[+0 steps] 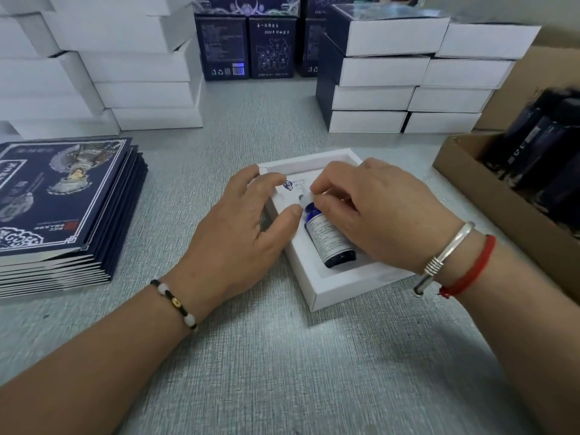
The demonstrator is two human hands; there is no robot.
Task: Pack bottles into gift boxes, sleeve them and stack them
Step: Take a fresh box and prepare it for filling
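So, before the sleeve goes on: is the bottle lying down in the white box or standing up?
Lying down. The blue bottle rests on its side in the white gift box, its label facing up.

A white gift box [337,293] is laid open at the table's middle, turned at an angle. In its recess a dark blue bottle [329,237] with a white label is laid on its side, base toward the box's near edge. A white printed card [290,186] is seen in the recess beyond the bottle's neck. Flat navy sleeves [62,196] are stacked well left of the box. Sleeved boxes [405,80] are stacked beyond it, to the right.
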